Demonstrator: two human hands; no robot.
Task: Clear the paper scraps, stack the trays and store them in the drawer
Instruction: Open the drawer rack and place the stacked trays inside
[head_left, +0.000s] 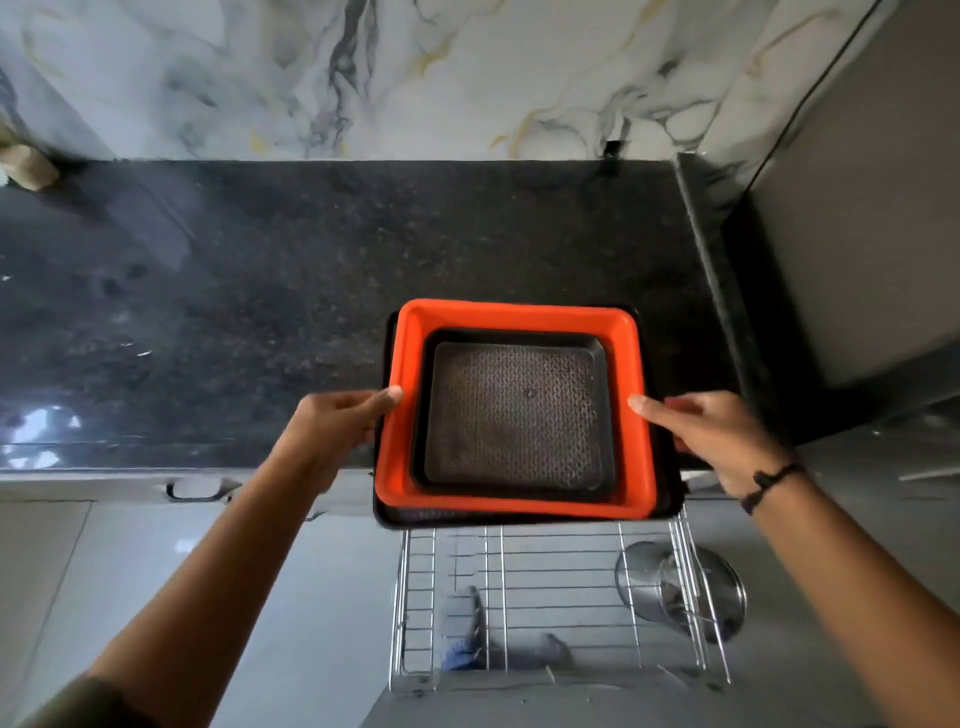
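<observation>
- The trays (519, 415) sat nested in one stack: a small dark one inside the orange tray (400, 467), and a larger dark one under both.
- The stack hung half over the front edge of the counter (260, 312), its near end already out above the open wire drawer (545, 597).
- The left hand (332, 421) clamped the stack's left rim, thumb on the orange lip; the right hand (711, 431) gripped the right rim the same way.
- So each hand had a side, the stack between them, neither one nearer.
- No paper scraps showed on the counter; clearing looked finished.
- The drawer lay straight below and toward the person, so the move looked like a pull back and a level drop.
- A steel lid (680, 587) took the drawer's right side, under the wires or on them, hard to tell, and it could crowd the stack there.
</observation>
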